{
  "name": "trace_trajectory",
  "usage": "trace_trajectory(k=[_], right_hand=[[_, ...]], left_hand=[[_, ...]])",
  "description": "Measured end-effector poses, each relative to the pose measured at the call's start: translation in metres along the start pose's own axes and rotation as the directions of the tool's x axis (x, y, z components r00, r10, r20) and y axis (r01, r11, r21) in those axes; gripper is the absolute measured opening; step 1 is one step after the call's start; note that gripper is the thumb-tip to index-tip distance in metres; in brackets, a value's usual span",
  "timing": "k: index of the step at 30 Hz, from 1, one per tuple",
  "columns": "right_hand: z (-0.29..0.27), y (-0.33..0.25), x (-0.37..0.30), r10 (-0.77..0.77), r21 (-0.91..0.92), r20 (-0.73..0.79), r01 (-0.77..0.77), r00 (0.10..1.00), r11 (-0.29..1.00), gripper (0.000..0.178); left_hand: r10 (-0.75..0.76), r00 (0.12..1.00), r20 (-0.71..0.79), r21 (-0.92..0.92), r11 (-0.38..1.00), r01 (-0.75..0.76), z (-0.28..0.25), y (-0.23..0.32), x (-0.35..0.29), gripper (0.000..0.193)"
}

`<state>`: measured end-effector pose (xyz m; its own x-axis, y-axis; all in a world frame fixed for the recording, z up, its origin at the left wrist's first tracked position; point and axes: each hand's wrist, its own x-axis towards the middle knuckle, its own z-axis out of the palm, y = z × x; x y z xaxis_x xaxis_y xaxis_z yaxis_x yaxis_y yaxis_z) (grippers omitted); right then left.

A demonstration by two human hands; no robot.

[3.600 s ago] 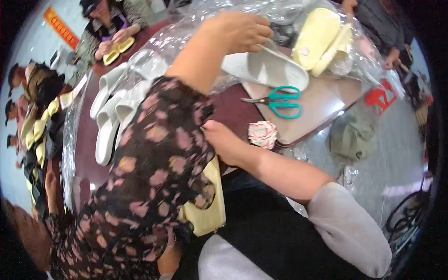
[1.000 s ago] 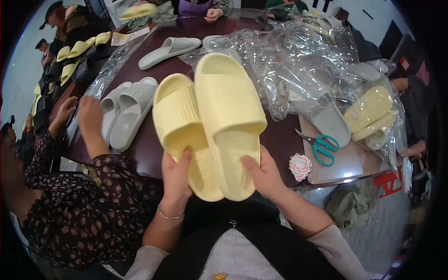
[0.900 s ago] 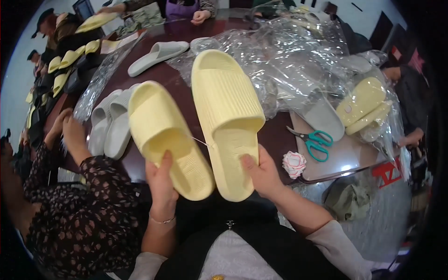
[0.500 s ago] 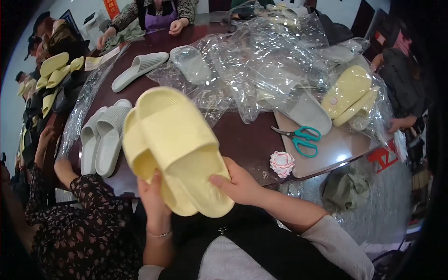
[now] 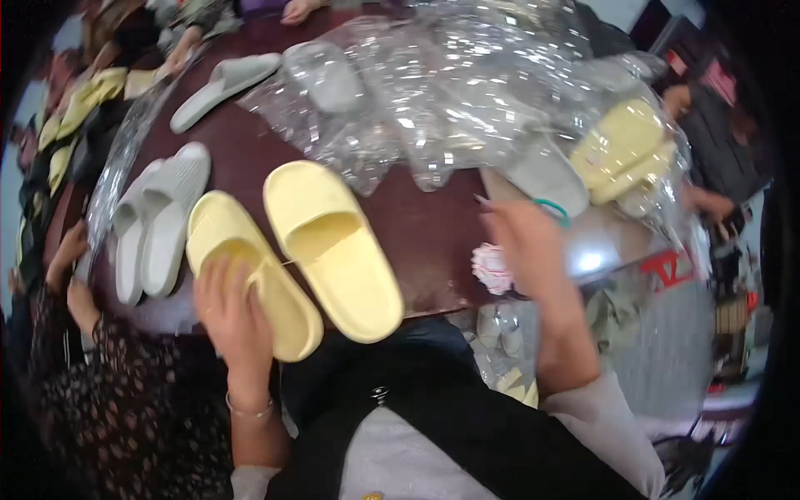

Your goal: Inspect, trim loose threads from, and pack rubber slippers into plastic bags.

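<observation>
Two pale yellow slippers lie side by side at the table's near edge, the left slipper (image 5: 287,321) and the right slipper (image 5: 354,271). A thin tie shows between them. My left hand (image 5: 237,312) rests on the left slipper near its strap opening, fingers extended and slightly apart. Over the teal-handled scissors (image 5: 552,208) is my right hand (image 5: 527,242), its fingers bent and blurred; it hides most of the scissors, so their grip is unclear. A white and red faceted roll (image 5: 492,268) sits beside that hand.
A pair of grey slippers (image 5: 167,237) stands left, with a single grey slipper (image 5: 221,87) farther back. Clear plastic bags (image 5: 442,125) cover the far side, and yellow slippers (image 5: 621,146) lie bagged at right. A co-worker's patterned sleeve (image 5: 125,367) is close on my left.
The yellow slippers, held stacked in both hands before, now lie side by side on the table. My right hand has left them and moved right, over the scissors. My left hand stays on one slipper.
</observation>
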<state>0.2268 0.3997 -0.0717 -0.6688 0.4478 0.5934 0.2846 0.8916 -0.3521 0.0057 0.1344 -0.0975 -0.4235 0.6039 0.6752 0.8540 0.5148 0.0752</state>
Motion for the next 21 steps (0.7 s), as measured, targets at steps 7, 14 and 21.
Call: trace_trajectory(k=[7, 14, 21], right_hand=[[-0.038, 0.083, -0.037, 0.14, -0.371, 0.233, -0.045, 0.962, 0.928, 0.038], [-0.045, 0.045, -0.023, 0.256, -0.255, 0.288, -0.184, 0.923, 0.949, 0.04], [-0.067, 0.003, -0.02, 0.167, -0.073, 0.276, -0.152, 0.947, 0.986, 0.044]], left_hand=[[0.042, 0.993, 0.106, -0.216, 0.976, -0.018, 0.0, 0.044, 0.021, 0.028], [-0.151, 0.945, 0.289, -0.091, 0.979, 0.185, 0.015, 0.043, 0.022, 0.019], [-0.199, 0.968, 0.153, -0.554, 0.794, 0.251, 0.01, 0.034, 0.028, 0.007]])
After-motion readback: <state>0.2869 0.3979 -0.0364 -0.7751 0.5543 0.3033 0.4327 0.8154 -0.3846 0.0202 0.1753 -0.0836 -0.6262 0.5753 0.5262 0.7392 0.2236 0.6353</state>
